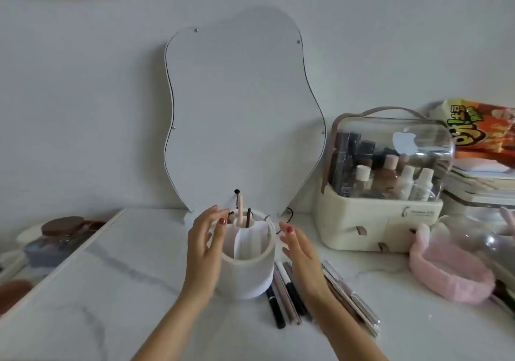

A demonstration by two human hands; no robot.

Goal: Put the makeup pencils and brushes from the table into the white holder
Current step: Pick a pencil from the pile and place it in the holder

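Note:
A round white holder (245, 279) with inner dividers stands at the middle of the marble table. A pale pink stick (240, 207) and a dark brown pencil (248, 217) stand upright in its centre tube. My left hand (204, 246) hovers at the holder's left side, fingers spread, holding nothing. My right hand (302, 254) is at its right side, also spread and empty. Several makeup pencils (284, 291) lie side by side on the table right of the holder, partly under my right hand, with silver-capped sticks (359, 307) beyond my wrist.
A wavy-edged mirror (242, 115) leans on the wall behind the holder. A cream cosmetics case with a clear lid (384, 182) stands at the right, a pink fluffy headband (448, 271) in front of it. A tray with jars (61, 235) sits at the left.

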